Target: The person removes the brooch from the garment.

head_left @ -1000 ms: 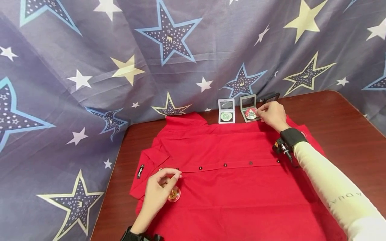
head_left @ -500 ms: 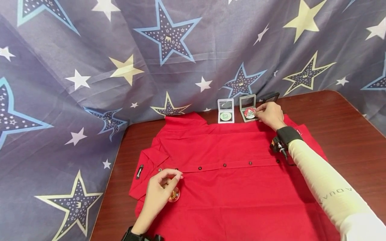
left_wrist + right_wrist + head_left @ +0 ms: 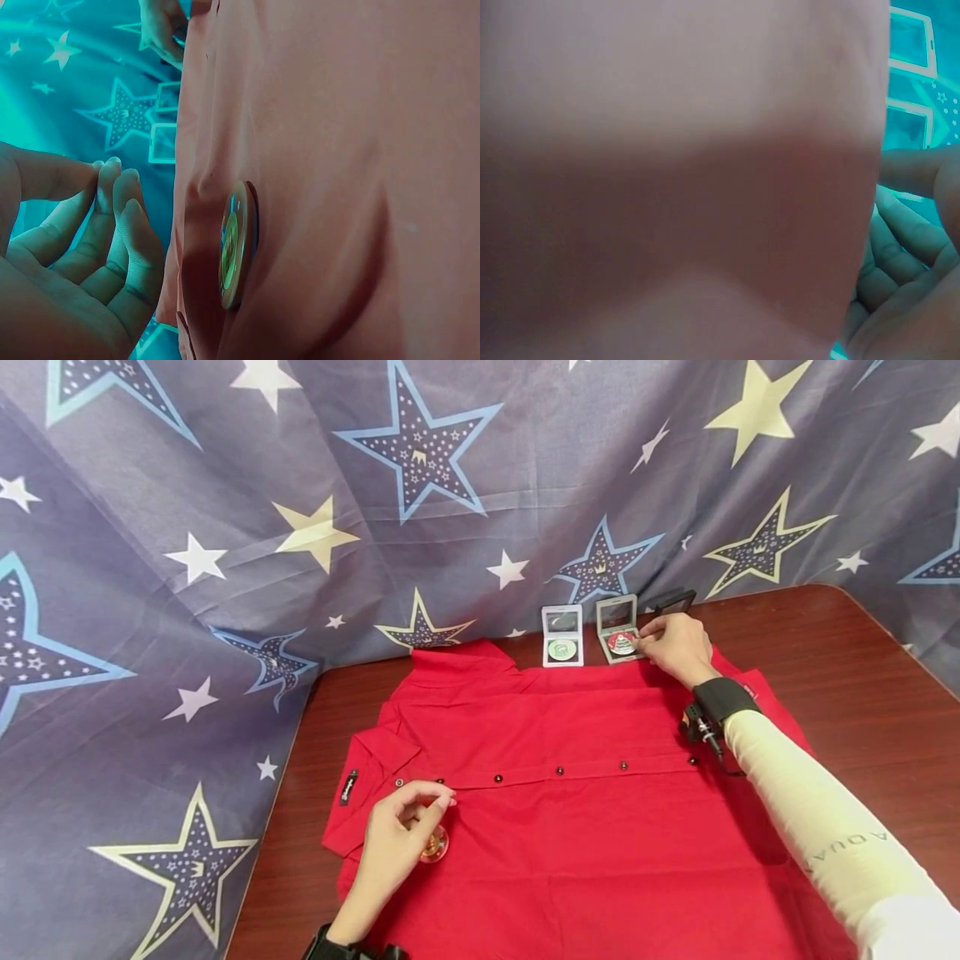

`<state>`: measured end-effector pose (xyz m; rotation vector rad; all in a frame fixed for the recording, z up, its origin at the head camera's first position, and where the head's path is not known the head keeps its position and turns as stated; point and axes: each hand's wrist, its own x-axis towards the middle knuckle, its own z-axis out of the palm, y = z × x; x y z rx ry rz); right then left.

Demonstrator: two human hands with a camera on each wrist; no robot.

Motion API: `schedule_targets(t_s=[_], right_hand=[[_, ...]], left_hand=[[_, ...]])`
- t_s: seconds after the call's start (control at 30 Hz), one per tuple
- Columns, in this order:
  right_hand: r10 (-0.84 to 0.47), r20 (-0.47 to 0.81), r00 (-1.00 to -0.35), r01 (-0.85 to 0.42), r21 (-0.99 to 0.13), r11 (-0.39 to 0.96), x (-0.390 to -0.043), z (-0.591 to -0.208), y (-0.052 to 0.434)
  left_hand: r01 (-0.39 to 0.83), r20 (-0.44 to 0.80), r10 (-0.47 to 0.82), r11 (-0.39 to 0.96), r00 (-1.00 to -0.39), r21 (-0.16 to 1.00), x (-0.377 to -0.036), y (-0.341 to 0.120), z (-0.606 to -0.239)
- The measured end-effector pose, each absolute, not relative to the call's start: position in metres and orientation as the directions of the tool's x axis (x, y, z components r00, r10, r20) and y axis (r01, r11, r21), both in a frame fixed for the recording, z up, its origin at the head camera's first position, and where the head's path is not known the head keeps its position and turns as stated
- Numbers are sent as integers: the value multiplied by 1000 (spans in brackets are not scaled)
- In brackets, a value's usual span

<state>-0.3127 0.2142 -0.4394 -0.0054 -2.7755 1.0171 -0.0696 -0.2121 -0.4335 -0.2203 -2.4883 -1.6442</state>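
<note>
A red button shirt (image 3: 585,827) lies flat on a brown table (image 3: 847,660). My left hand (image 3: 431,806) hovers over its left part with fingers curled and tips meeting the thumb; nothing shows between them. Just beneath it a round gold and red badge (image 3: 434,844) sits on the cloth, seen edge-on in the left wrist view as the badge (image 3: 237,244) beside my left hand (image 3: 101,169). At the far edge my right hand (image 3: 643,640) pinches a red, white and green badge (image 3: 621,643) at an open grey box (image 3: 617,610).
A white open box (image 3: 562,620) holding a green badge (image 3: 562,649) stands left of the grey one. A black box (image 3: 675,601) sits behind my right hand. A star-patterned curtain (image 3: 225,568) hangs at the back and left. Bare table lies to the right.
My right hand has lowered the red, white and green badge slightly into the grey box. The left hand has hardly moved.
</note>
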Motion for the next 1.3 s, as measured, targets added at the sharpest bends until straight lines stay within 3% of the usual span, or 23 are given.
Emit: schedule_targets(t_s=[0.27, 0.53, 1.3], right_hand=[[108, 172, -979, -20, -609, 793, -308, -438, 233], [60, 205, -977, -61, -539, 840, -301, -436, 246], [-28, 223, -974, -133, -472, 872, -296, -432, 262]], left_hand=[[208, 213, 33, 397, -977, 894, -70, -213, -434], [193, 194, 39, 394, -980, 899, -72, -213, -434], [217, 207, 67, 373, -976, 902, -74, -211, -439]])
